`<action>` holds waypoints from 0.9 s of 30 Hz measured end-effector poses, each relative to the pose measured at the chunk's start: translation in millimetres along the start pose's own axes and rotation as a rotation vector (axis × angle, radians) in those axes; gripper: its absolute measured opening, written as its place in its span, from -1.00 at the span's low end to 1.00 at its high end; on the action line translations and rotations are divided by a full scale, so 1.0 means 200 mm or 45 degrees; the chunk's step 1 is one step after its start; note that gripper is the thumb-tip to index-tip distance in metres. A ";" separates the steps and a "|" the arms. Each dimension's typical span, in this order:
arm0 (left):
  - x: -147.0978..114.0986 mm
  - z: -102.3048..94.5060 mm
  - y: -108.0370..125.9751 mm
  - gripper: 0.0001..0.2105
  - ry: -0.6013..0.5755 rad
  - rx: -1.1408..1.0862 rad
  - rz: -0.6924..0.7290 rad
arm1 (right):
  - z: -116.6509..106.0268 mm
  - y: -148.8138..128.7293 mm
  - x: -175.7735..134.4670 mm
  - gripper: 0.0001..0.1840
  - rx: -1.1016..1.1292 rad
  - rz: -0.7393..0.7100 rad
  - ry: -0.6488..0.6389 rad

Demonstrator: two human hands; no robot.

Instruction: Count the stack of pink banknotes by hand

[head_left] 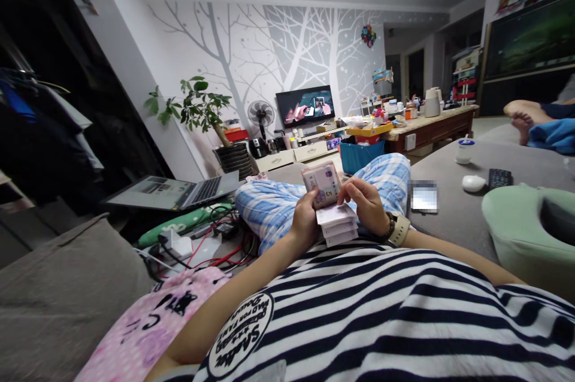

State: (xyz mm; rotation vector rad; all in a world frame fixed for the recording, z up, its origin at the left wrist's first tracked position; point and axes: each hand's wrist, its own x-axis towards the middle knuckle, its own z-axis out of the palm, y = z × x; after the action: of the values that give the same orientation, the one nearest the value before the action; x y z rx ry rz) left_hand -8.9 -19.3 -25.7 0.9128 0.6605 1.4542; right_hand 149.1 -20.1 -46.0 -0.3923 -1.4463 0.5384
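My left hand (pixel 305 217) is closed around a thick stack of banknotes (pixel 320 181), its top note marked with a 5. More banknotes (pixel 338 223) hang below the stack, bent down toward my body with their lower edges stepped. My right hand (pixel 366 202) has its fingers curled and pressed together at the stack's right edge, pinching at the notes. Whether one note or several lie between those fingertips is too small to tell. Both hands are above my lap, over blue checked trousers (pixel 274 208).
To the left are an open laptop (pixel 206 190), tangled cables (pixel 224 253) and a pink blanket (pixel 179 304). On the right lie a pixelated phone-like object (pixel 424 197), a white mouse (pixel 473 183), a lidded cup (pixel 465 150) and a green cushion (pixel 512 220). Another person's foot (pixel 521 124) rests beyond.
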 end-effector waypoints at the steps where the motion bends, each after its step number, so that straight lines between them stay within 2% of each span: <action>1: 0.00 0.00 0.00 -0.75 0.007 0.019 -0.016 | 0.00 0.00 0.00 -0.25 -0.006 -0.003 0.017; 7: -0.02 -0.01 0.01 -0.74 -0.038 0.064 -0.017 | 0.01 0.06 0.04 -0.31 -0.027 0.117 0.195; 11: -0.02 -0.01 0.00 -0.71 -0.053 0.034 0.034 | 0.02 0.10 0.05 -0.30 -0.003 0.204 0.254; 18: -0.03 -0.01 -0.01 -0.50 -0.065 0.026 0.034 | 0.01 0.12 0.06 -0.31 -0.016 0.203 0.179; 27: -0.01 0.03 0.00 -0.64 -0.022 -0.047 -0.079 | 0.02 0.07 0.04 -0.32 -0.048 0.105 0.174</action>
State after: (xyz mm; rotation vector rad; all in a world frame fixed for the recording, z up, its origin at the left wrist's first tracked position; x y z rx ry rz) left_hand -4.3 -22.3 -23.3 0.8684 0.6417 1.3979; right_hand 144.8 -3.9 -47.0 -0.5113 -1.3147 0.5407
